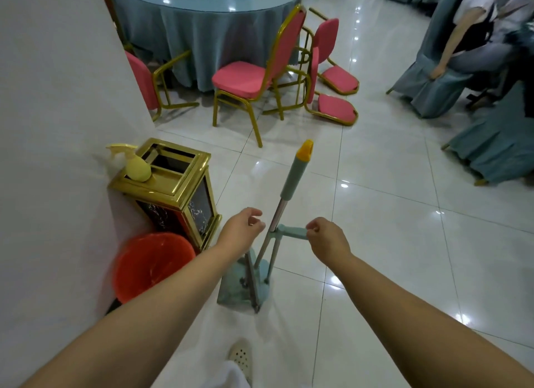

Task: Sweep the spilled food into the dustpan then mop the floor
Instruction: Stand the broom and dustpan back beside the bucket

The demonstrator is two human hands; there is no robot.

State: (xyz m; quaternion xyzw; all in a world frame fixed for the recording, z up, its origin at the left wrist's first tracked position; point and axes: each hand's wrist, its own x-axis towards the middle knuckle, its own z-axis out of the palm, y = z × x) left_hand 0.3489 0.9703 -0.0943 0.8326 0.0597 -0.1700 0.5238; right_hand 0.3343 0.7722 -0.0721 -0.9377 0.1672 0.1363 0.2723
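Both hands are out in front: my right hand [325, 237] pinches the dustpan [245, 283] by its teal handle, while my left hand [242, 228] hovers loosely curled and empty beside the broom [291, 179] shaft. Dustpan stands on the floor [390, 214] beside the orange bin [150, 263]. I'd grip the shaft firmly before lifting either.

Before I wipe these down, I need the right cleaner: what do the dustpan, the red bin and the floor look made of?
Dustpan: matte teal, probably plastic, scuffed. Red bin: orange-red, seemingly plastic, possibly lined with a thin bag. Floor: glossy white tiles, likely glazed ceramic, mirroring ceiling lights, with visible grout lines.
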